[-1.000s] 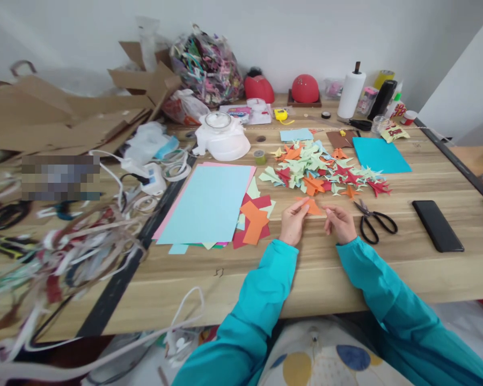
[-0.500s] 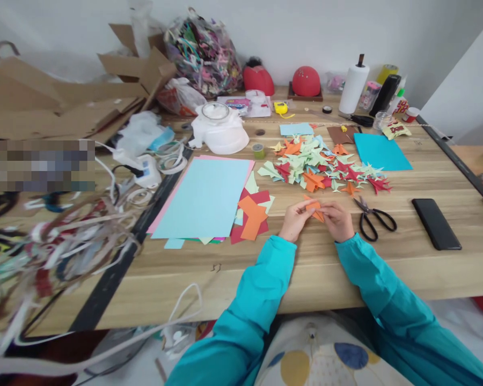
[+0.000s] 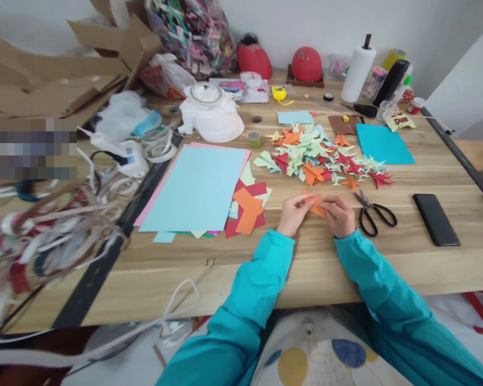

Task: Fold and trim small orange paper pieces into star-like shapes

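Note:
Between my two hands is a small folded piece of orange paper (image 3: 316, 206), just above the wooden tabletop. My left hand (image 3: 293, 213) pinches its left side, thumb and fingers pressed together. From the right, my right hand (image 3: 338, 215) grips the other side with its fingertips. Parts of the folds are hidden behind the fingers. Beyond my hands lies a heap of folded paper shapes (image 3: 306, 153) in green, orange, red and blue. Black-handled scissors (image 3: 372, 212) rest close to my right hand. Orange and red paper pieces (image 3: 251, 212) lie left of my left hand.
A stack of large paper sheets (image 3: 193, 187) lies to the left, with tangled straps and cables (image 3: 64, 236) past it. A black phone (image 3: 436, 220) is at the right. At the back stand a paper roll (image 3: 358, 74) and a red dome (image 3: 306, 64).
The view has shifted slightly, so the things at the left sit further left and lower. Both hands still hold the orange paper, which shows a somewhat wider face between the fingers.

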Available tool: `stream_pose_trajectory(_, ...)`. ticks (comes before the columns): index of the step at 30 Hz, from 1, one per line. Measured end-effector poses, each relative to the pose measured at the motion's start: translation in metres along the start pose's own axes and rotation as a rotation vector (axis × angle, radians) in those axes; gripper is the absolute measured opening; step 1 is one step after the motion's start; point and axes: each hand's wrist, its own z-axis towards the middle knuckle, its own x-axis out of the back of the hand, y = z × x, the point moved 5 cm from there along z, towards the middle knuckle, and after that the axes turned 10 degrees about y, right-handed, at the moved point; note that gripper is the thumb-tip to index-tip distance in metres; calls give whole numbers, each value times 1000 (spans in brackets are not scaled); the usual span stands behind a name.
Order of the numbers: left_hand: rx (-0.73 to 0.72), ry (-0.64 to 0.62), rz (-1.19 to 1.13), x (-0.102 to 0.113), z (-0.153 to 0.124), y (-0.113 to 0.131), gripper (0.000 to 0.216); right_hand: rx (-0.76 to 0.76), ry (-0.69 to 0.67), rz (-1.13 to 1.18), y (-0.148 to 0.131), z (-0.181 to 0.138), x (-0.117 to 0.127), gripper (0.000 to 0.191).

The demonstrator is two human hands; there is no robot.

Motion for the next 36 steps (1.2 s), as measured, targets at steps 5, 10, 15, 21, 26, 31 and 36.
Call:
stream_pose_trajectory(5,-63,40,34,1,-1,1,28,-45,-4,28,2,2,0,14)
stream_pose_trajectory(10,-118,51,67,0,-3,4,25,-81,5,82,0,4,2,13)
stream_pose_trajectory(15,-144,68,110,0,-6,7,23,14,-13,22,-4,4,2,15)
stream_pose_trajectory(21,-166,91,103,0,-7,11,21,-27,8,94,-4,6,4,12)
stream_pose_trajectory(26,-156,84,113,0,-6,10,22,-61,-19,128,-1,6,3,14)
stream_pose_trajectory(31,-163,85,127,1,-7,11,22,-177,-8,190,1,6,2,9)
stream_pose_trajectory(36,-209,46,123,-3,-10,16,18,-508,33,425,13,3,-4,8)
